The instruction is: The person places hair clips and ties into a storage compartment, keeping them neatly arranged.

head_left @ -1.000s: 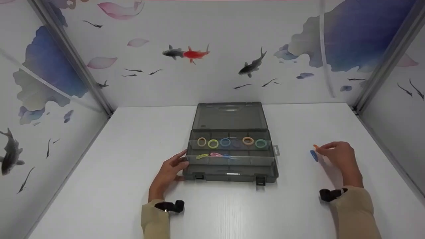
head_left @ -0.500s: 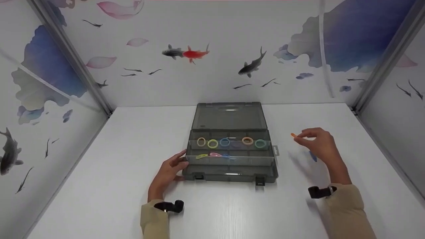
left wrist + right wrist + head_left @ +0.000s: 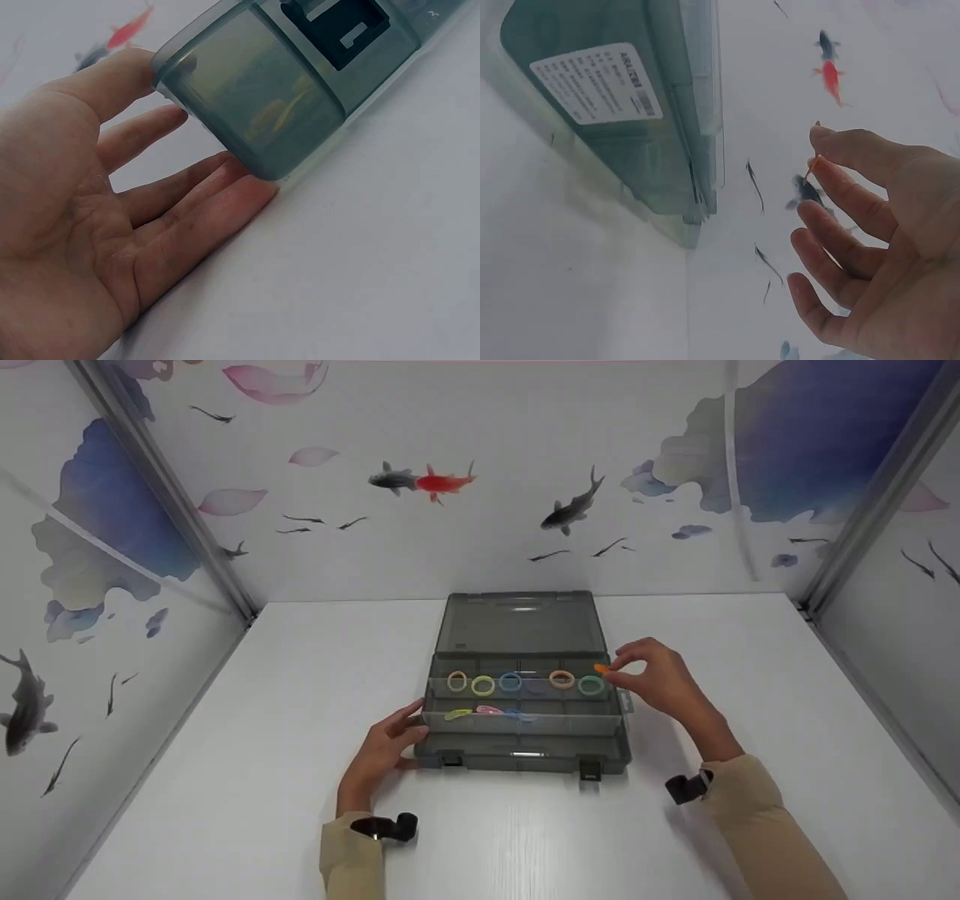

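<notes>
A dark translucent organizer box lies with its lid folded back. My left hand rests against its left side; the left wrist view shows the fairly straight fingers touching the box corner. Thumb and fingertips of my right hand pinch a small orange hair clip over the box's back right compartment. The right wrist view shows that clip edge-on, the other fingers loosely bent. Ring-shaped hair ties stand in the back row. Yellow, pink and blue clips lie in the middle row.
The box stands on a white table, with a front latch hanging open. Printed walls with fish enclose the back and sides. The right wrist view shows a white label on the box's side.
My right hand has carried the orange hair clip left from beside a blue clip on the table to above the box. The blue clip is now hidden behind the right arm. My left hand stays put.
</notes>
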A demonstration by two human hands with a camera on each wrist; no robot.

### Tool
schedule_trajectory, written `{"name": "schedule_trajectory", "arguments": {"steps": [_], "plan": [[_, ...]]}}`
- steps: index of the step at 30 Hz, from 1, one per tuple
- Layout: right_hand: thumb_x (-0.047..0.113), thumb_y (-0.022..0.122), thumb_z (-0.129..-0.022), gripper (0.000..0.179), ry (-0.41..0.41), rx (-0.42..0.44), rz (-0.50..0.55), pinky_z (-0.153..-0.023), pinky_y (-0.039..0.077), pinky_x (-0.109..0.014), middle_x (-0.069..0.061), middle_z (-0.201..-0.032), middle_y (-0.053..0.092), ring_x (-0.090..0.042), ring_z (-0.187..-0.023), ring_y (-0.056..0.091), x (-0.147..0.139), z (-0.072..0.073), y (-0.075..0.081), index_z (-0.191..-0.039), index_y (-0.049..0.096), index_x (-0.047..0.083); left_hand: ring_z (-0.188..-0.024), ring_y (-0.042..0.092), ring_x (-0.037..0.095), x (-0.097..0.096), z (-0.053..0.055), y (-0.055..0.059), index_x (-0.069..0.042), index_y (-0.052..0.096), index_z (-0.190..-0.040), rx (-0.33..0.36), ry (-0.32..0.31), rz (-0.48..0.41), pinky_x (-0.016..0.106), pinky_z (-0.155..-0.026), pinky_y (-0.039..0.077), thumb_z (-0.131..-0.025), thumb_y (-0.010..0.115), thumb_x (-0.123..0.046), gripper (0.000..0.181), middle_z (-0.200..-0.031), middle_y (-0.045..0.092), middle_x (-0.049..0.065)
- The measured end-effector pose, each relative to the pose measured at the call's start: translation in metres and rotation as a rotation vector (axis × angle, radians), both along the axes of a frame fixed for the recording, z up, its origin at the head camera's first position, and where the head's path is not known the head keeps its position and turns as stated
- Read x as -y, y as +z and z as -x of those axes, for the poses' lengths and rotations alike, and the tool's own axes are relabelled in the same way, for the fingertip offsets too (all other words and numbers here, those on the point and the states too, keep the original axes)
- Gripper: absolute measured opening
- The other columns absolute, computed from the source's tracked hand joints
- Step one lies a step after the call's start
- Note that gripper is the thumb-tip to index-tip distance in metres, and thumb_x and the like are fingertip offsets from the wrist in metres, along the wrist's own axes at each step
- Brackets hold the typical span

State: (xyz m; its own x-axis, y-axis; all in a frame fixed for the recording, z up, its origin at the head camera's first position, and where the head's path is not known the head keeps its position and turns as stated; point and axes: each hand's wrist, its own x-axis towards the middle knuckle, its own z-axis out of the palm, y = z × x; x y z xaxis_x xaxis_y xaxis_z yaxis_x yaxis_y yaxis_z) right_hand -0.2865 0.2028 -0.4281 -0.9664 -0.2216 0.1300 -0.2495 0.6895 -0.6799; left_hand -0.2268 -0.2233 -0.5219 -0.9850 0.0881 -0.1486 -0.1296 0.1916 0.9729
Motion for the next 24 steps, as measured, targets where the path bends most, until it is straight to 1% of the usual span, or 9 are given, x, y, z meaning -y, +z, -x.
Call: {"name": "schedule_trajectory", "arguments": {"steps": [5, 8, 12, 16, 19, 24], "plan": [[0.017, 0.076, -0.089, 0.014, 0.088, -0.019, -0.046, -0.101, 0.048, -0.058, -0.021, -0.127, 0.060, -0.042, -0.124, 0.054, 0.021, 0.006, 0.001, -0.094, 0.077, 0.004, -0.137, 0.051, 0.036, 0.000, 0.001, -0.001, -0.027, 0.047, -0.151, -0.012, -0.006, -0.002, 0.042, -0.080, 0.059, -0.096, 0.068, -0.030, 0.059, -0.153, 0.048, 0.016], [0.017, 0.077, -0.088, 0.013, 0.131, -0.009, -0.069, -0.100, 0.048, -0.058, -0.021, -0.127, 0.060, -0.042, -0.121, 0.055, 0.030, 0.010, 0.000, -0.093, 0.078, 0.005, -0.137, 0.050, 0.037, 0.001, 0.002, -0.001, -0.026, 0.047, -0.151, -0.022, -0.007, -0.005, 0.044, -0.081, 0.059, -0.097, 0.068, -0.029, 0.058, -0.152, 0.048, 0.017], [0.017, 0.077, -0.089, 0.013, 0.176, 0.024, -0.090, -0.102, 0.046, -0.058, -0.021, -0.129, 0.060, -0.042, -0.124, 0.054, 0.040, 0.016, -0.004, -0.093, 0.079, 0.005, -0.138, 0.049, 0.037, 0.001, 0.002, -0.002, -0.027, 0.047, -0.151, -0.017, -0.007, -0.007, 0.047, -0.085, 0.059, -0.096, 0.068, -0.030, 0.058, -0.153, 0.048, 0.016], [0.014, 0.076, -0.088, 0.011, 0.234, 0.037, -0.114, -0.103, 0.046, -0.058, -0.022, -0.130, 0.061, -0.041, -0.125, 0.053, 0.049, 0.018, -0.009, -0.092, 0.079, 0.004, -0.138, 0.049, 0.036, 0.000, 0.002, -0.002, -0.027, 0.046, -0.151, -0.018, -0.013, -0.003, 0.049, -0.087, 0.058, -0.097, 0.067, -0.029, 0.058, -0.153, 0.048, 0.016], [0.015, 0.077, -0.088, 0.011, 0.259, 0.047, -0.121, -0.103, 0.046, -0.057, -0.021, -0.129, 0.062, -0.040, -0.125, 0.054, 0.053, 0.020, -0.012, -0.091, 0.079, 0.005, -0.137, 0.050, 0.036, 0.000, 0.002, -0.002, -0.027, 0.045, -0.152, -0.016, -0.020, 0.000, 0.048, -0.088, 0.058, -0.098, 0.066, -0.028, 0.058, -0.152, 0.049, 0.016], [0.017, 0.076, -0.089, 0.012, 0.284, 0.065, -0.107, -0.103, 0.047, -0.056, -0.020, -0.128, 0.064, -0.039, -0.126, 0.055, 0.059, 0.025, -0.014, -0.091, 0.079, 0.005, -0.137, 0.050, 0.036, 0.001, 0.002, -0.002, -0.027, 0.046, -0.152, -0.010, -0.016, 0.001, 0.048, -0.087, 0.058, -0.098, 0.066, -0.027, 0.057, -0.152, 0.049, 0.016]]}}
